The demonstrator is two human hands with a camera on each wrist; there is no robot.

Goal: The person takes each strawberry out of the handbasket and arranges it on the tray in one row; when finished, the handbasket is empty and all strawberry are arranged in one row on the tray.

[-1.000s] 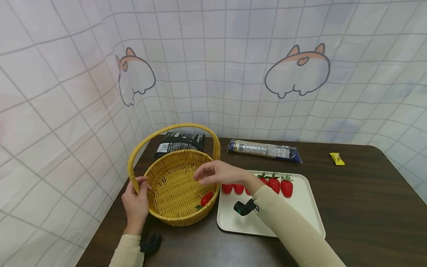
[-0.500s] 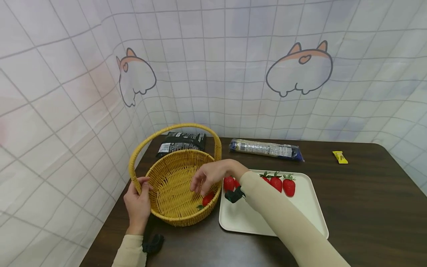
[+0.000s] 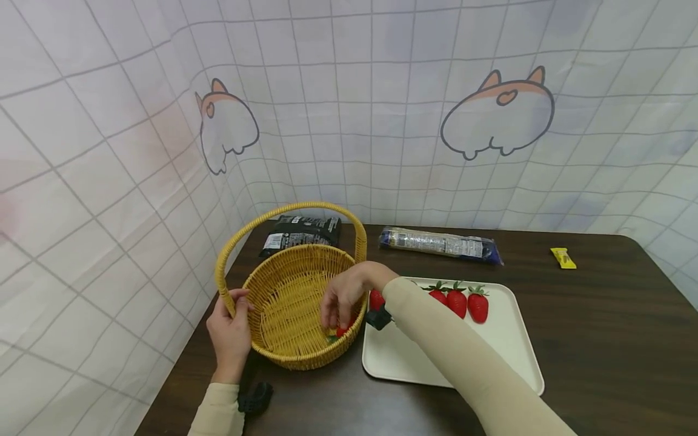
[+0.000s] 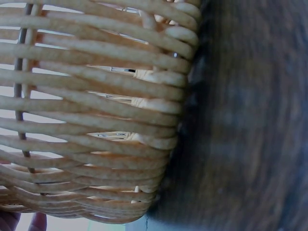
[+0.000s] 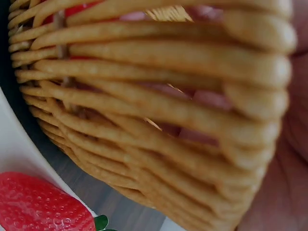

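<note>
A yellow woven basket with a tall arched handle stands at the left of the table. My left hand grips its left side where the handle meets the rim. My right hand reaches down over the right rim, its fingers bent around a red strawberry on the basket floor. Fingers hide most of that strawberry; a bit of red and its green leaves show. In the left wrist view, woven basket wall fills the left half. The right wrist view shows the basket wall with the palm beside it.
A white tray bearing several strawberries lies right of the basket, partly behind the right forearm. At the back are a black packet, a long clear-and-blue packet and a small yellow wrapper. A patterned curtain hangs behind.
My right hand has lowered into the basket, from above it down to the strawberry, which its fingers now partly cover. The left hand keeps its hold on the basket.
</note>
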